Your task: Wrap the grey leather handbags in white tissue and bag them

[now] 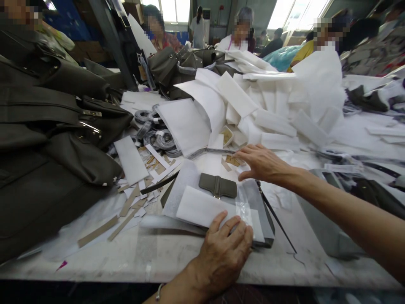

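A dark olive handbag [268, 241] lies on the table in front of me, with white tissue and paper over it. Its flap tab with a small clasp [218, 185] shows between the sheets. My left hand [226, 249] rests with fingers spread on a folded white paper sheet [199, 207] and a strip of clear plastic [243, 207] on the bag. Above the bag's far edge is my right hand [259, 162], fingers stretched and thumb apart. Its fingertips are at the end of a wrapped strap [209, 150]; whether they touch it I cannot tell.
Large dark olive bags [47, 169] are piled at left. Wrapped strap coils [161, 139], card scraps [129, 207] and a heap of white paper [268, 105] lie beyond. A grey wrapped bag [322, 223] is at right. Several people work at the back.
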`<control>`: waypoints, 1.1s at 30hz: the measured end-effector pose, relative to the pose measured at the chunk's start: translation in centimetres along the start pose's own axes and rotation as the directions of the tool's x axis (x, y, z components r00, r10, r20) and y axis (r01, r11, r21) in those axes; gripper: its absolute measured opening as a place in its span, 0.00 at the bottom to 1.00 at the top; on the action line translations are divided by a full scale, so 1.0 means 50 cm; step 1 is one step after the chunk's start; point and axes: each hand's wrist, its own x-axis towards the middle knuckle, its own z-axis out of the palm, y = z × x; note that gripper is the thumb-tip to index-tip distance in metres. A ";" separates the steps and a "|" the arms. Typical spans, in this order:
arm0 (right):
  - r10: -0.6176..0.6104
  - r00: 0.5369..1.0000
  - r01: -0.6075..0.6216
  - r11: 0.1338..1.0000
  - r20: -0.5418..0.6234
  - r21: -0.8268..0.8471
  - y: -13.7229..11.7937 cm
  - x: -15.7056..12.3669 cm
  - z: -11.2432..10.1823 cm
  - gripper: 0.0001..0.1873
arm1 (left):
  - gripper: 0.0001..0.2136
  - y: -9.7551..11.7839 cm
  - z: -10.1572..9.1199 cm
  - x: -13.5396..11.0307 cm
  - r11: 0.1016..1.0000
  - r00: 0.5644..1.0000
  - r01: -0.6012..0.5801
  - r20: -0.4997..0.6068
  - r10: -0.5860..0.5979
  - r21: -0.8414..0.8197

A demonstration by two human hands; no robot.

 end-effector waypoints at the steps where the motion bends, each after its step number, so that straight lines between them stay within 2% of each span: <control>1: 0.022 1.000 -0.021 0.997 -0.019 0.075 -0.008 -0.013 0.008 0.39 | 0.14 0.000 -0.001 0.000 1.000 1.000 -0.003 0.002 0.003 0.000; 3: 0.026 1.000 -0.024 0.981 -0.007 0.194 -0.021 -0.036 0.037 0.45 | 0.14 0.000 -0.003 0.001 1.000 1.000 -0.005 0.014 0.005 -0.001; 4: 0.034 0.999 -0.035 0.976 0.004 0.214 -0.024 -0.045 0.052 0.45 | 0.14 0.000 -0.004 0.002 1.000 1.000 -0.004 0.021 0.004 -0.004; 6: 0.131 0.991 -0.124 0.977 -0.029 0.176 -0.023 -0.058 0.071 0.40 | 0.14 0.001 -0.009 0.003 1.000 0.999 -0.002 0.039 0.002 -0.010; 8: 0.267 0.951 -0.247 0.959 -0.152 0.142 -0.024 -0.065 0.062 0.34 | 0.14 0.001 -0.013 0.003 1.000 0.999 -0.006 0.049 0.006 -0.014; 10: 0.367 0.889 -0.311 0.923 -0.274 0.227 -0.048 -0.074 0.031 0.29 | 0.14 0.001 -0.013 0.002 1.000 0.999 -0.004 0.054 0.005 -0.013; 12: 0.400 0.863 -0.269 0.880 -0.307 0.391 -0.103 -0.087 0.003 0.24 | 0.14 0.002 -0.006 -0.002 1.000 0.998 0.007 0.062 -0.006 -0.013; 14: 0.371 0.881 -0.185 0.841 -0.292 0.509 -0.178 -0.105 0.002 0.22 | 0.14 0.002 0.006 -0.008 1.000 0.997 0.011 0.080 -0.010 -0.007; 16: 0.309 0.912 -0.122 0.830 -0.268 0.545 -0.246 -0.125 0.031 0.23 | 0.12 0.000 0.015 -0.013 0.999 0.994 -0.039 0.100 0.037 0.024; 18: 0.258 0.935 -0.095 0.843 -0.245 0.529 -0.287 -0.143 0.074 0.24 | 0.11 -0.006 0.009 -0.015 0.989 0.984 -0.131 0.130 0.121 0.072; 20: 0.221 0.945 -0.077 0.866 -0.241 0.494 -0.300 -0.152 0.111 0.25 | 0.12 -0.020 -0.022 -0.015 0.973 0.971 -0.193 0.169 0.171 0.129; 22: 0.187 0.945 -0.046 0.889 -0.269 0.455 -0.298 -0.154 0.129 0.27 | 0.14 -0.048 -0.078 -0.015 0.961 0.967 -0.195 0.200 0.156 0.194; 24: 0.149 0.940 -0.015 0.917 -0.307 0.398 -0.295 -0.152 0.131 0.32 | 0.16 -0.088 -0.145 -0.022 0.948 0.970 -0.162 0.220 0.103 0.273; 27: 0.104 0.940 -0.005 0.957 -0.325 0.291 -0.289 -0.148 0.123 0.37 | 0.18 -0.153 -0.228 -0.043 0.939 0.971 -0.031 0.232 -0.052 0.342; 30: 0.027 0.952 0.042 0.976 -0.305 0.215 -0.275 -0.149 0.114 0.36 | 0.22 -0.178 -0.259 -0.066 0.957 0.963 0.036 0.248 -0.110 0.287; 33: -0.042 0.955 0.095 0.981 -0.293 0.169 -0.262 -0.158 0.103 0.37 | 0.30 -0.140 -0.251 -0.079 0.967 0.955 0.054 0.270 -0.124 0.250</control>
